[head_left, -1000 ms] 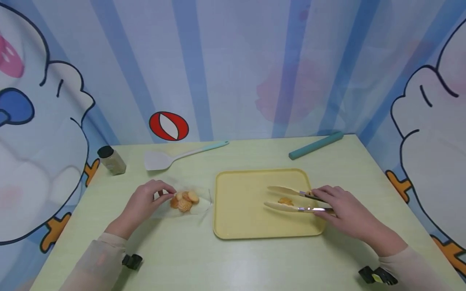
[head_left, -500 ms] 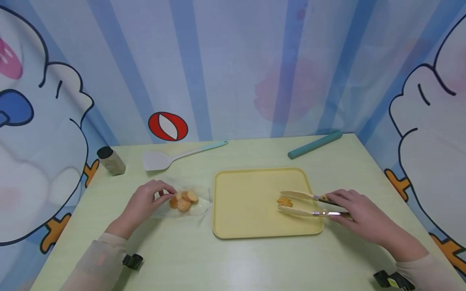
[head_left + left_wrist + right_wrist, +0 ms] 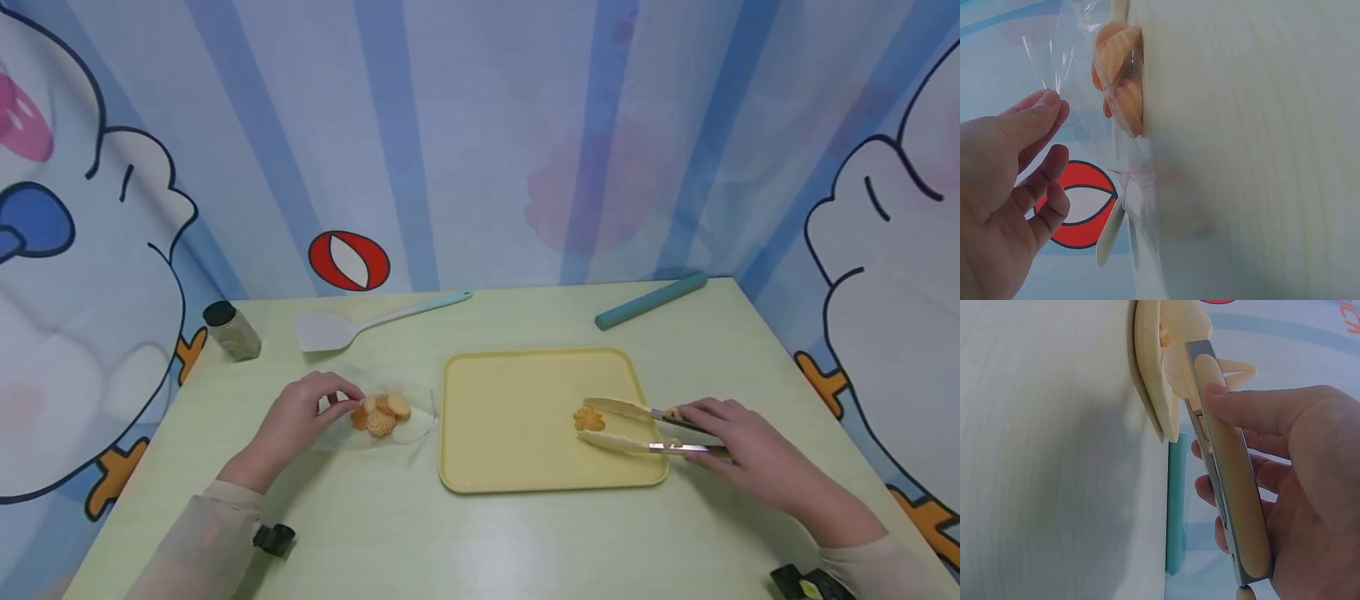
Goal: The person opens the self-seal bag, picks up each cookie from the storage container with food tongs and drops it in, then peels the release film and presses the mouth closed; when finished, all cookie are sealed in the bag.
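Observation:
My left hand pinches the edge of a clear plastic bag between thumb and fingertips. Several golden cookies sit in the bag on the table. In my right hand I grip a pair of tongs with metal arms and cream tips. The tongs' tips are spread over the right half of a yellow tray. One flower-shaped cookie lies on the tray between those tips, with a gap showing towards the lower one.
A white spatula with a light blue handle lies behind the bag. At the back left stands a seasoning jar with a black lid. A teal rod rests near the table's back edge, behind the tray.
My right hand and the tongs have moved to the right and slightly nearer, so the tips now flank the cookie on the tray. The left hand stays at the bag.

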### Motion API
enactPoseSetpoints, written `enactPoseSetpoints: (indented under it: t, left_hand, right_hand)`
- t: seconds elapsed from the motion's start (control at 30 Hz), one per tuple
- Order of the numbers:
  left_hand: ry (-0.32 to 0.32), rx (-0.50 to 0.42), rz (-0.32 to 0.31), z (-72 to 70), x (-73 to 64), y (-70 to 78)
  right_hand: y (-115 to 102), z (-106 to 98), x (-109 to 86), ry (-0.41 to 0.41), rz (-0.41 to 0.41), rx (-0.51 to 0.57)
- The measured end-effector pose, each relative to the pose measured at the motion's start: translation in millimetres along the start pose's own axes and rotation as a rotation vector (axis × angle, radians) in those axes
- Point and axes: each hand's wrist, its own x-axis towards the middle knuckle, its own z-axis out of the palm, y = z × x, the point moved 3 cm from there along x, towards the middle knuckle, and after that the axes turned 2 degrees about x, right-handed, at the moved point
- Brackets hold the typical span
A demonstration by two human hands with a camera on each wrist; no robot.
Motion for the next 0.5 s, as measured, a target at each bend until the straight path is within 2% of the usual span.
enactPoseSetpoints:
  t: [0.5]
  left_hand:
    - [-0.014, -0.008, -0.006, -0.2, 1.5, 2.6]
  right_hand:
    - [-1.4, 3.3, -3.4, 0.009, 0.000, -0.005]
